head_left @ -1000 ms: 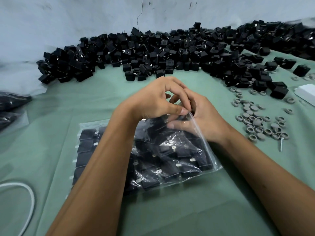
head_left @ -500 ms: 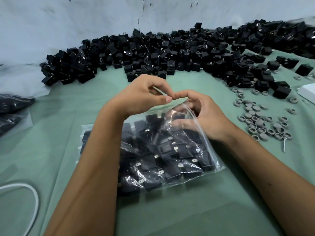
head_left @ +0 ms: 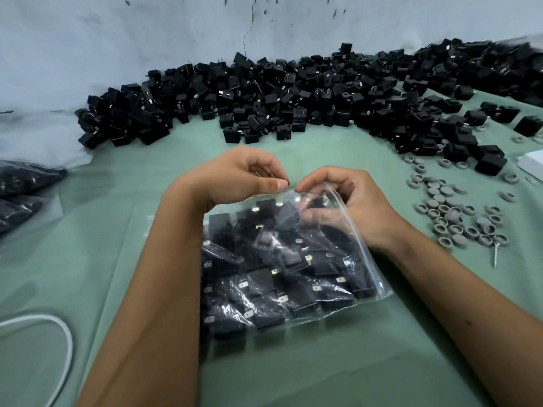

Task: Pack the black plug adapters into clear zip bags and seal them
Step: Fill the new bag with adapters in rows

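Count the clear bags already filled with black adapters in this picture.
2 for certain: one bag between both hands, one at the left edge. That one may be two overlapping.

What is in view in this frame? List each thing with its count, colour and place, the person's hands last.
zip bag: one, clear, centre of the table, filled with black adapters.
loose plug adapters: too many to count, black, heaped along the wall across the back.
packed bags: at least two, clear with dark contents, left edge.
rings and caps: dozens, grey, right of the bag.
screw: one, metal, by the rings.
cable: one, white, lower left.
white object: one, right edge, cut off.
table cover: green.
left hand: pinches the bag's top edge.
right hand: grips the bag's top beside it.
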`<state>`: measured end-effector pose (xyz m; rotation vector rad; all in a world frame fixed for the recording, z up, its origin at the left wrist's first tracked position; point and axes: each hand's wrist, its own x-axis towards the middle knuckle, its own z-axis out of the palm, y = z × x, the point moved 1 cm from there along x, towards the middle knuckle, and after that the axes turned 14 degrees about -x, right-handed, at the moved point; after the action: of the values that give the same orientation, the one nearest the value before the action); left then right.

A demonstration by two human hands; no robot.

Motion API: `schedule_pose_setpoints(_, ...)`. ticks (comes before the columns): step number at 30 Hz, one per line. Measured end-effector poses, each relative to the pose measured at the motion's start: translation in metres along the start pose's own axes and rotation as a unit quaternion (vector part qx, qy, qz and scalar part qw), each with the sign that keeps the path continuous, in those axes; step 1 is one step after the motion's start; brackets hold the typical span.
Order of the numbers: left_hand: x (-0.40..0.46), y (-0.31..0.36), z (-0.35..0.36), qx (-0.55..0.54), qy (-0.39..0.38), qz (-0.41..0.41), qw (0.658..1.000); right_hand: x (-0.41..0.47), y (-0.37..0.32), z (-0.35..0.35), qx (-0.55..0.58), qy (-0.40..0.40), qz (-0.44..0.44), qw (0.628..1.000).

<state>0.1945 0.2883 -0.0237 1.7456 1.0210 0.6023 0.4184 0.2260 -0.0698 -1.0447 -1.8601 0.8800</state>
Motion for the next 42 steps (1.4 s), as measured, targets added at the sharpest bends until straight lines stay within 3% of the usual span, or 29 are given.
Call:
schedule_pose_setpoints(8, -0.001, 0.002, -0.001, -0.002, 0.001, 0.015, 1.000, -0.002, -0.003, -0.018, 0.025, -0.062, 0.023, 0.997)
schedule_pose_setpoints(15, 0.000, 0.004, 0.003, -0.002, -0.016, 0.013, 1.000, 0.000, 0.000, -0.002, -0.014, 0.018, 0.034, 0.999)
schedule_pose_setpoints(27, 0.000, 0.006, 0.005, 0.014, -0.034, 0.004, 0.999, 0.000, -0.006, -0.002, 0.027, -0.078, -0.001, 0.997)
schedule_pose_setpoints(32, 0.000, 0.008, 0.007, 0.020, -0.033, 0.002, 0.999, -0.003, -0.007, 0.004, 0.000, -0.024, 0.008, 1.000)
schedule_pose_setpoints(37, 0.000, 0.009, 0.008, 0.030, -0.029, 0.002, 0.999, -0.005, -0.011, 0.004, -0.055, -0.020, 0.003, 0.998)
schedule_pose_setpoints(42, -0.001, 0.011, 0.007, 0.025, -0.026, 0.001, 0.999, -0.008, -0.012, -0.002, -0.034, -0.014, 0.030, 0.999)
